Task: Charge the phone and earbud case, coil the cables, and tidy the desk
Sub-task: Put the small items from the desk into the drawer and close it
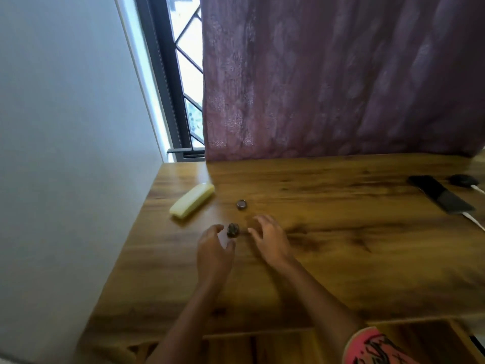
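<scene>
A: Hands?
B: Both over the desk [341,258], left of centre. On the left hand [214,248] the fingers curve round a small dark bundle [233,230], index behind it, thumb in front. Too blurred to tell if they grip it or only come close. On the right hand [267,237] the fingers are spread and slack, holding nothing, tips just right of the bundle.
A: Is the bundle a cable?
B: Can't tell. Dark lump on the wood between the two hands.
A: Task items?
B: Far right, well apart from the hands. The phone [441,197] lies flat, screen dark. A white cable [473,220] runs from its near end off the right edge. The dark earbud case [463,180] sits just behind the phone, with a second white lead [477,189] at its right side. Can't tell if either is plugged in.
A: Containers?
B: Earbud case: lid unreadable, contents not visible. A long cream case [191,203] lies near the back left corner, looks shut, contents hidden. A small dark disc [241,204] sits between it and the hands.
A: Background?
B: A purple curtain [341,74] hangs to the back edge, a window [183,74] strip left of it. A pink sleeve [372,348] shows bottom right.
</scene>
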Demonstrator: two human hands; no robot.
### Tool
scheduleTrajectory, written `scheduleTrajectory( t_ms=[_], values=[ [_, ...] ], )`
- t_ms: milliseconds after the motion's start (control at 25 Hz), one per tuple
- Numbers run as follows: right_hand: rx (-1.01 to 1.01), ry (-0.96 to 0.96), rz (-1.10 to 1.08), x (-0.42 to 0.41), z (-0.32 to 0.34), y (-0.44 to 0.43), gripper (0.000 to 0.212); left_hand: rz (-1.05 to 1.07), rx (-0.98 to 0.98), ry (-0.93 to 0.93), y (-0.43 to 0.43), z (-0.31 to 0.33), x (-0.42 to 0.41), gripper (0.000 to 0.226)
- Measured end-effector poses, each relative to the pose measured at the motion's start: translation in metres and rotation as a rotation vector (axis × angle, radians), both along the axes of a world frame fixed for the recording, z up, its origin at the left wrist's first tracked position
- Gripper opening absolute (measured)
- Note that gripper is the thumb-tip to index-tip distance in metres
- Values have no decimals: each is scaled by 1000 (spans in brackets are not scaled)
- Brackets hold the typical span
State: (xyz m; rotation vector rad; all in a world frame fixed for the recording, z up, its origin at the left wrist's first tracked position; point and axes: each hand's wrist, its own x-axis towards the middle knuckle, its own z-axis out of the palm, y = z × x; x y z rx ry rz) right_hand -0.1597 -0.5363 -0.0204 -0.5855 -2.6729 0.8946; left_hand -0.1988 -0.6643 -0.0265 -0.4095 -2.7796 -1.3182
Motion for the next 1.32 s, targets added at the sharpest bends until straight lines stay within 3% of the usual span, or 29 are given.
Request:
scheduleTrajectory(
  t_ms=[200,400,640,840,1000,1160,1320],
  values=[
    [122,-66,46,-77,-33,23,54,-41,-117,53,28,-34,-60,72],
    [387,-104,38,-108,-54,35,52,-23,-150,125,33,-46,-69,46],
    [373,71,37,-107,-63,38,36,-8,-72,111,34,-49,-73,39],
    [-150,320,-103,-85,-56,37,32,98,90,11,24,-44,-64,39],
    [-400,332,-160,-46,-52,24,31,253,258,-56,15,-39,-30,39],
    [-583,361,-246,17,-45,2,29,266,361,-91,-5,-31,26,36],
    [-754,410,-261,102,-39,-33,28,154,316,-70,-41,-29,113,36]
  ],
)
